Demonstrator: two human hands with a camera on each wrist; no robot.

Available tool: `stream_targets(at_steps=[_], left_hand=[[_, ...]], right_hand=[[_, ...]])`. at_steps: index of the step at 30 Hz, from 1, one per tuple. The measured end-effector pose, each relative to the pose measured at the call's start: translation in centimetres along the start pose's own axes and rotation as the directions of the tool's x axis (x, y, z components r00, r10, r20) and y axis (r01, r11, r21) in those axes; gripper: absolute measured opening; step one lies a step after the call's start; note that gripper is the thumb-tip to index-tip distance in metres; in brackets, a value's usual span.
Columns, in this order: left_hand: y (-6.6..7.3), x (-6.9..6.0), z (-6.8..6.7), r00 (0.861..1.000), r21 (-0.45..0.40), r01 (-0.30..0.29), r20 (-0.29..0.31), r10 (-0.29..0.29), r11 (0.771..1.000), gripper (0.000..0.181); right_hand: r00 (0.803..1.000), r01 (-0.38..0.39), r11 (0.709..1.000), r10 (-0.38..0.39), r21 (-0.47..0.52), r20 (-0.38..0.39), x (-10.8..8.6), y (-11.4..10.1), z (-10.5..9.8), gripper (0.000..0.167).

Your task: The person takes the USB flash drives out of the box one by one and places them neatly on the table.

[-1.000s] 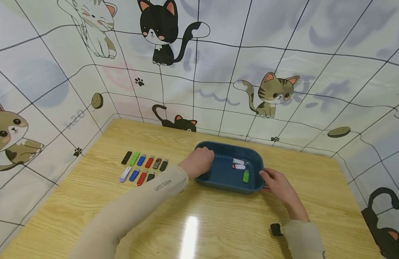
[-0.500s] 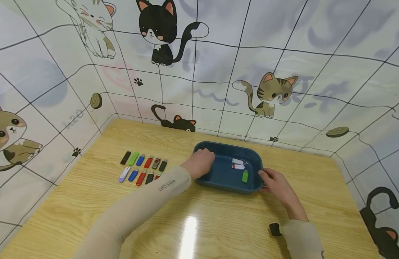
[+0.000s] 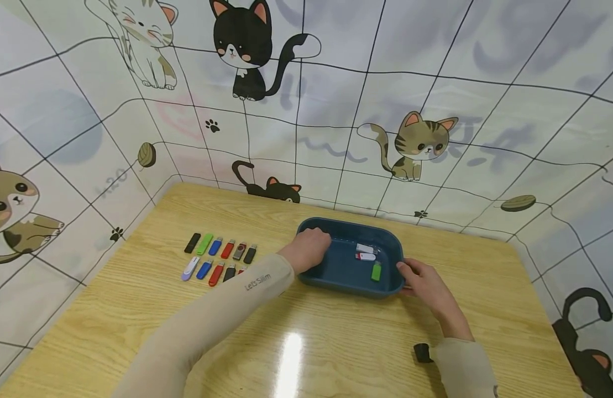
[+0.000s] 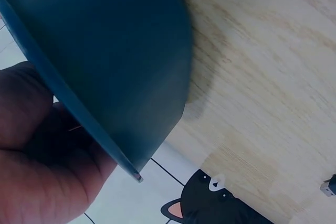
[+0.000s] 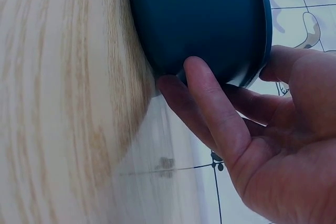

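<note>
A dark blue plastic tray (image 3: 341, 284) sits on the table. My right hand (image 3: 433, 284) grips its right end, thumb at the rim and fingers against the outer wall, as the right wrist view shows. My left hand (image 3: 307, 249) reaches over the tray's left side with bent fingers. Its fingertips are hidden, so whether they hold anything is unclear; in the left wrist view the hand (image 4: 47, 166) lies beyond the tray's rim. Inside the tray lie two white USB flash drives, one plain (image 3: 365, 248) and one red-tipped (image 3: 366, 256), and a green USB flash drive (image 3: 376, 271).
Several USB flash drives stand in two rows on the left of the wooden table (image 3: 336, 342), among them a green one (image 3: 205, 244) and a red one (image 3: 216, 274). My left sleeve partly covers the lower row. A small black object (image 3: 423, 352) touches my right cuff.
My left forearm has shifted slightly to the right, uncovering part of a red flash drive in the lower row. Both hands keep their places at the tray.
</note>
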State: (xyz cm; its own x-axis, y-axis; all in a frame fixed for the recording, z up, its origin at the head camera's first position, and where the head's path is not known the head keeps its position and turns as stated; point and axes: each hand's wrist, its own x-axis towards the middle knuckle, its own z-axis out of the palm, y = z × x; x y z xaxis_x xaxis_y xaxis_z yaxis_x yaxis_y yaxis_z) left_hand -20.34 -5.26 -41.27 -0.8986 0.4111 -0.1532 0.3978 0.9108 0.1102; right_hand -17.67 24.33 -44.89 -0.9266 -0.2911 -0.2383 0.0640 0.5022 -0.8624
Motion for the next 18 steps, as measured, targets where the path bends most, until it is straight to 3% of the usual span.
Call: stream_targets(at_steps=[10,18], left_hand=[[0.12,-0.26,0.08,0.999,0.009,0.026,0.027,-0.026,1.000,0.022],[0.02,0.17,0.65,1.000,0.015,0.025,0.014,-0.025,1.000,0.022]], right_hand=[[1.000,-0.006,1.000,0.006,-0.007,-0.007,0.00,-0.14,0.08,0.065],[1.000,-0.012,1.000,0.012,0.006,-0.014,-0.11,-0.11,0.13,0.061]])
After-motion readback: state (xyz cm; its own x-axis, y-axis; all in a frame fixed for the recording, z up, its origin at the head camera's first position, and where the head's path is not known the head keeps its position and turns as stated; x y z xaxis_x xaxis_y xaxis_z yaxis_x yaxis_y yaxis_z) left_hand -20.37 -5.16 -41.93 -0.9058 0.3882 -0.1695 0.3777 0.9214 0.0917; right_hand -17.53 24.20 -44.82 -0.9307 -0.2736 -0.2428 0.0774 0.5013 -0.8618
